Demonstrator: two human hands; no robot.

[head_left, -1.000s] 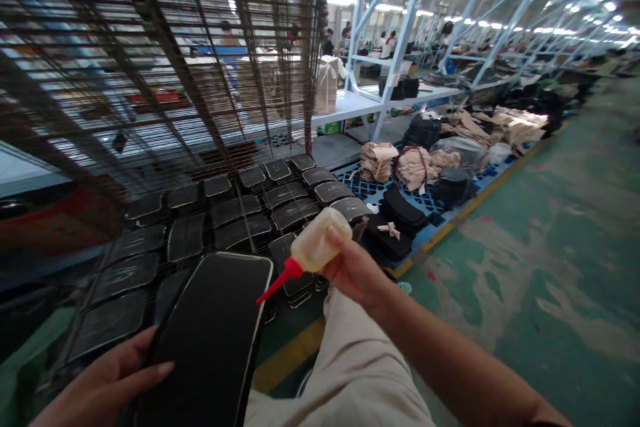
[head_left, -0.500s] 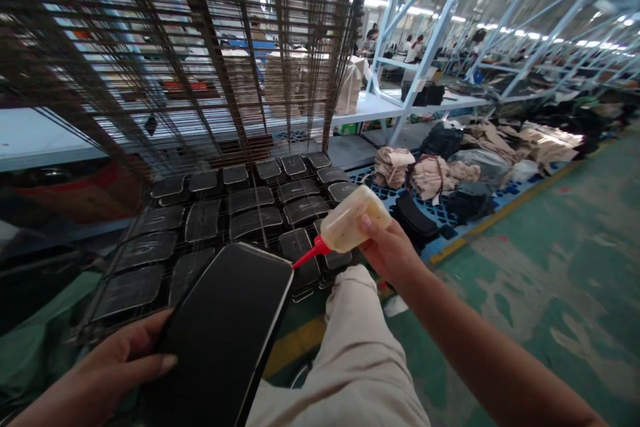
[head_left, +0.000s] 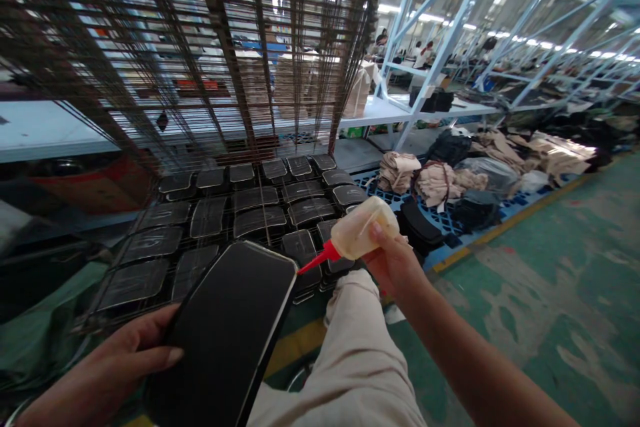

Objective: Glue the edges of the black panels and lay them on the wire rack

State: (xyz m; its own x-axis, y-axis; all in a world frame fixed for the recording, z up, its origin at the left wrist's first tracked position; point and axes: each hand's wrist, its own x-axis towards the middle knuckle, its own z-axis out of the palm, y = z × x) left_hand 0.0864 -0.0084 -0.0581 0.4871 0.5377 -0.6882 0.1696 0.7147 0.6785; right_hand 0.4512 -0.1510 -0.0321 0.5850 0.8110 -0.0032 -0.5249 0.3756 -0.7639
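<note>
My left hand (head_left: pixel 127 360) grips the left edge of a flat black panel (head_left: pixel 225 340), thumb on top and fingers underneath. A pale line runs along the panel's rim. My right hand (head_left: pixel 393 257) is wrapped round a translucent squeeze bottle (head_left: pixel 363 227) with yellowish contents. The bottle tilts down to the left, and its red nozzle (head_left: pixel 320 257) meets the panel's upper right corner, or lies very close to it. Beyond the panel, several similar black pieces (head_left: pixel 260 223) with pale edges lie in rows on a wire rack (head_left: pixel 270 230).
Tall stacked wire racks (head_left: pixel 210 47) rise at the back left. Bundles of beige fabric (head_left: pixel 437 180) and dark pieces (head_left: pixel 423 223) lie on a blue pallet (head_left: pixel 440 213) at the right. My trouser leg (head_left: pixel 360 340) is below the bottle. Green floor (head_left: pixel 540 293) extends to the right.
The view has shifted slightly, so the background sits further right. Both hands keep their holds, and the nozzle stays at the panel's upper right corner.
</note>
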